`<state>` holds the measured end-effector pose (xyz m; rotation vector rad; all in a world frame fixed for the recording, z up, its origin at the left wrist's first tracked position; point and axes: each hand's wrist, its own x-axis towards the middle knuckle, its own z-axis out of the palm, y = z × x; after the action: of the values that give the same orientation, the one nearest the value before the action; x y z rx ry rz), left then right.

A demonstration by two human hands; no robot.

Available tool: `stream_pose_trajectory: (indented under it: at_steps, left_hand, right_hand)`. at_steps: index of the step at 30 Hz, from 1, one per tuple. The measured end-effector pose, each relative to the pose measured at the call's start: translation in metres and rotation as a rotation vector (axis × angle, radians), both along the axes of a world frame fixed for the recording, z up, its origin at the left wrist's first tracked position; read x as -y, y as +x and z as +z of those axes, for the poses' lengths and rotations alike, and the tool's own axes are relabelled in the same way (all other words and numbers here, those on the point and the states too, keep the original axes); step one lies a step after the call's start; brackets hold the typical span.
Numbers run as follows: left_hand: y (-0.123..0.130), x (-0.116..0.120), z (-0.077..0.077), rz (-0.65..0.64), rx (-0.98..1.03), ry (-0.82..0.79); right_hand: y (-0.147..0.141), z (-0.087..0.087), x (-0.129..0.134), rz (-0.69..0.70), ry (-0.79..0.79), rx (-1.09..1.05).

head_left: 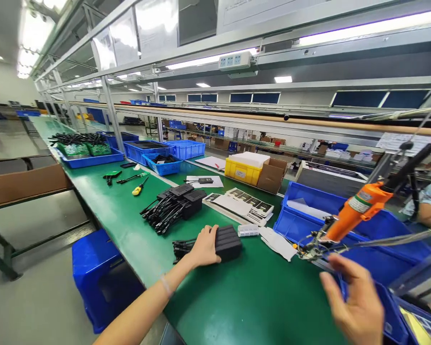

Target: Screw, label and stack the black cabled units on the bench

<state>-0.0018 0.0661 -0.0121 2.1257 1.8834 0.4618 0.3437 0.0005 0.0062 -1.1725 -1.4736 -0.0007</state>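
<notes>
Blurred a little and closest to me, the person's right hand (355, 302) is raised over the near right end of the bench, its thumb and fingers held apart, fingertips angled up and away toward the left. Further in, the person's left hand (204, 247) is clamped palm-down on a row of black rectangular plastic boxes with cords (229, 243), the thumb along the near side and the fingers bent over the top. That row rests on the green-topped workbench (258, 297), its black cords bunched to the left beneath the wrist. The left forearm (140, 311) reaches in from the bottom edge on a long diagonal, a pale thin band (166, 285) at the wrist.

Just beyond the row's right end I see a small white ribbed block (248, 230) and a crumpled white sheet (278, 242). An orange cylindrical tool (359, 211) slants down in front of a blue plastic bin (294, 196), its metal tip near the right hand. Behind the left hand sits a second pile of black corded boxes (181, 199), with printed black-and-white sheets (251, 206) to its right and a yellow-handled screwdriver (138, 189) to its left. Farther back stands a yellow plastic crate (240, 171).
</notes>
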Motion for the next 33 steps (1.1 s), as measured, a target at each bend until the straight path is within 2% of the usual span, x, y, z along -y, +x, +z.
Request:
stream_pose_trajectory:
  at_steps: [3,6,9,12,15,17,19,21,23,25,28,31,33]
  left_hand:
    - [0.019,0.042,-0.005,-0.234,0.06,-0.029]
    - [0.035,0.07,-0.011,-0.476,0.169,-0.09]
    - [0.04,0.077,-0.019,-0.612,0.191,-0.138]
    - [0.032,0.076,-0.031,-0.645,0.146,-0.095]
    - [0.021,0.076,-0.04,-0.584,0.139,-0.018]
    - [0.018,0.074,-0.038,-0.55,0.142,-0.009]
    - [0.021,0.066,-0.028,-0.504,0.127,-0.07]
    - [0.031,0.051,-0.013,-0.479,0.119,-0.194]
    - [0.047,0.029,0.002,-0.532,0.151,-0.307]
    - [0.066,0.008,0.01,-0.61,0.176,-0.335]
    - [0.096,-0.01,0.012,-0.667,0.211,-0.214]
    - [0.119,-0.009,0.007,-0.752,0.249,-0.047]
    - [0.127,-0.003,0.002,-0.815,0.25,0.014]
  right_hand:
    - [-0.027,-0.049,0.012,0.403,-0.239,0.207]
    - [-0.047,-0.092,0.019,0.631,-0.467,0.261]
    - [-0.053,-0.117,0.025,0.666,-0.659,0.224]
    - [-0.052,-0.124,0.032,0.62,-0.716,0.196]
    - [-0.055,-0.121,0.036,0.616,-0.71,0.168]
    - [-0.058,-0.111,0.036,0.61,-0.703,0.095]
    - [-0.06,-0.094,0.034,0.609,-0.767,-0.065]
    - [-0.056,-0.073,0.027,0.621,-0.911,-0.245]
    - [-0.045,-0.053,0.015,0.606,-1.059,-0.337]
    - [-0.029,-0.04,0.002,0.527,-1.164,-0.373]
    - [-0.004,-0.031,-0.016,0.411,-1.261,-0.421]
    - [0.012,-0.027,-0.025,0.355,-1.292,-0.402]
    - [0.018,-0.023,-0.028,0.298,-1.26,-0.344]
